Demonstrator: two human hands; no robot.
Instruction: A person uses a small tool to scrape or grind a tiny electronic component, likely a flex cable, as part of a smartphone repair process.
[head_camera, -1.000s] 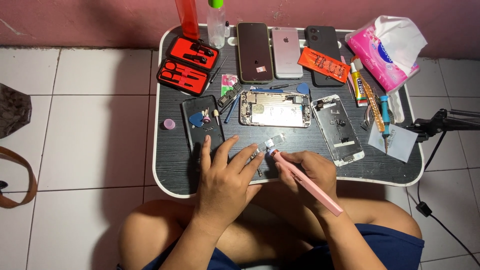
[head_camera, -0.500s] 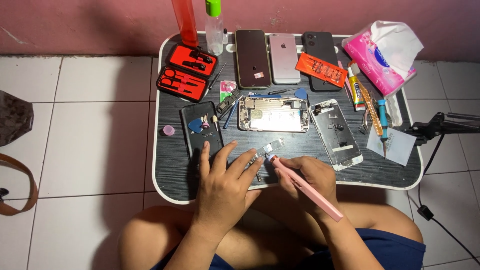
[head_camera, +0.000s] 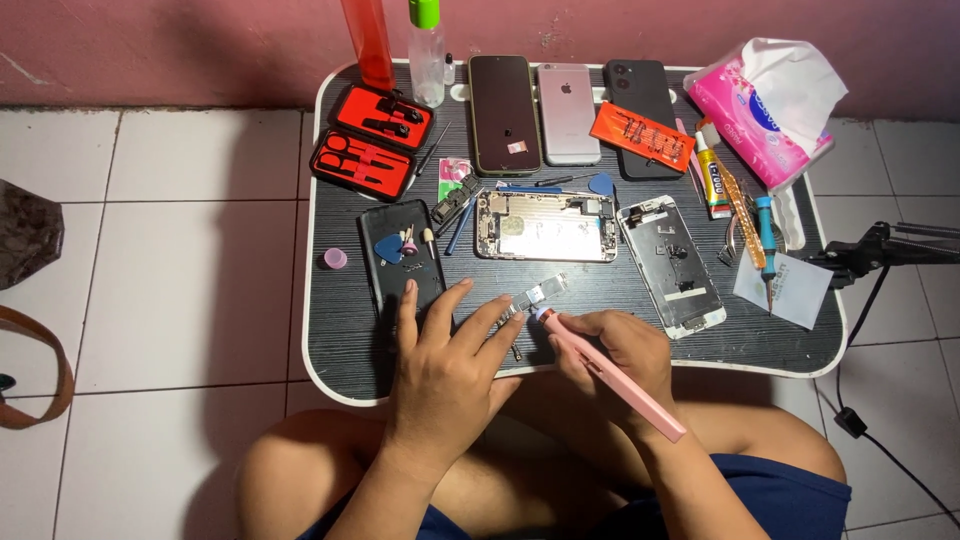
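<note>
My left hand (head_camera: 447, 370) rests flat on the black lap table (head_camera: 340, 330), fingers spread, its fingertips pinning a small metal phone part (head_camera: 532, 297). My right hand (head_camera: 610, 355) grips a pink pen-shaped screwdriver (head_camera: 612, 374) whose tip touches that part. An opened phone body (head_camera: 545, 226) lies just beyond, with a separated screen frame (head_camera: 671, 263) to its right. A black phone back (head_camera: 402, 255) holding small bits sits by my left fingers.
At the back of the table stand a red bottle (head_camera: 366, 40), a clear bottle with a green cap (head_camera: 427, 50), three phones (head_camera: 567, 112) and an open red tool case (head_camera: 370, 148). A pink tissue pack (head_camera: 765, 105), glue tube, tweezers and tools lie right. A black stand arm (head_camera: 890, 250) reaches in.
Both hands stay over the small part; the view has shifted slightly. The screwdriver tip remains on the part.
</note>
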